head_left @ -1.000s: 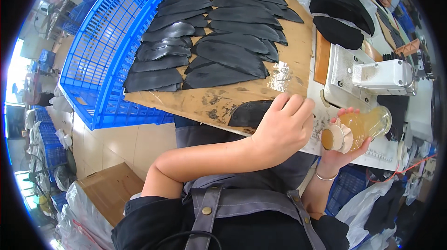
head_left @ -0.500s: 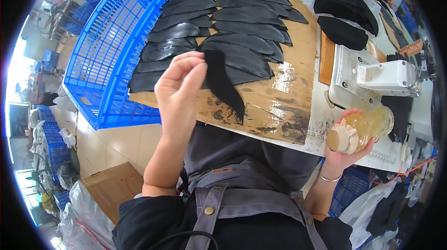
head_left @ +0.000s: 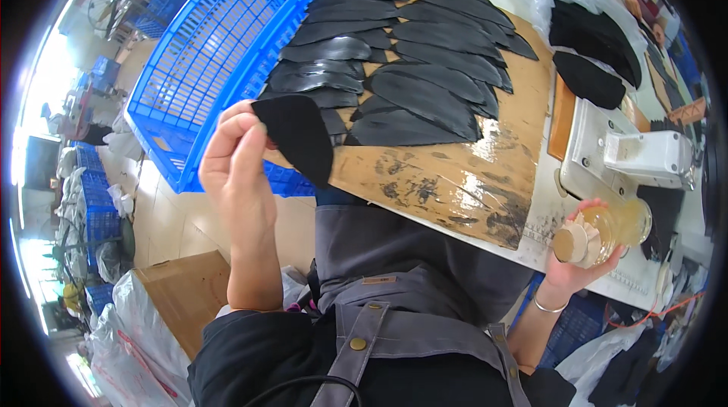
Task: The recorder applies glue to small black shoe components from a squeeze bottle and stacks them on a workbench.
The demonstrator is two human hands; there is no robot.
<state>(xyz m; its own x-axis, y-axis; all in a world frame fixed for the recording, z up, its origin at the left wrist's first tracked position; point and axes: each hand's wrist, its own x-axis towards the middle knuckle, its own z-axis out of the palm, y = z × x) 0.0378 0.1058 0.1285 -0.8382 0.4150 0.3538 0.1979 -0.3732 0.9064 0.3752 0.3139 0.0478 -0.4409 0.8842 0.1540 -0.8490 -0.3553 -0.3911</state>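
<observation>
My left hand (head_left: 239, 161) pinches one corner of a matte black curved cut piece (head_left: 302, 138) between thumb and fingers. The piece hangs over the near left part of a brown board (head_left: 516, 130), hiding some of what lies behind it. Overlapping rows of similar black pieces (head_left: 425, 96) lie on the board, several of them shiny. At the right, my right hand (head_left: 567, 274) is wrapped around a clear glass bottle (head_left: 607, 229) of yellowish liquid. The bottle lies tilted in my grip, its cloth-wrapped stopper toward me.
A blue plastic crate (head_left: 208, 51) stands against the table's left side. White machine parts (head_left: 637, 153) sit on the table at the right. Behind them, black pieces (head_left: 591, 36) lie on a clear plastic bag. A cardboard box (head_left: 182, 289) is on the floor at lower left.
My left hand has moved left with the black piece, which now shows more of its broad face. The view has shifted, so the table appears farther right. My right hand still holds the bottle.
</observation>
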